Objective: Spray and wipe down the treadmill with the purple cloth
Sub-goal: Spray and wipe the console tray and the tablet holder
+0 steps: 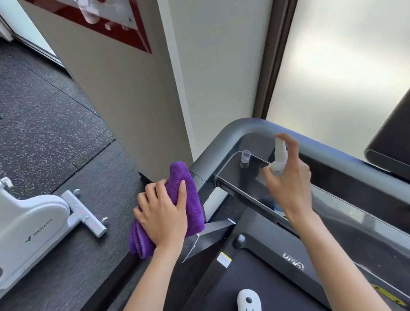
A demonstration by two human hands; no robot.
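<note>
- Cloth on treadmill rail's left end, left hand on it.
- Bottle in right hand, over the console.
- Bike left of treadmill.

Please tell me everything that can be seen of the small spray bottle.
The spray bottle is small and slim, white or translucent plastic by its look, with a narrow pump top. It stands roughly upright in the air, above the dark console of the treadmill. The right hand grips its lower part, which is hidden, and one finger rests on the top. A small clear cap stands apart to its left. Any label or liquid level cannot be seen.
</note>
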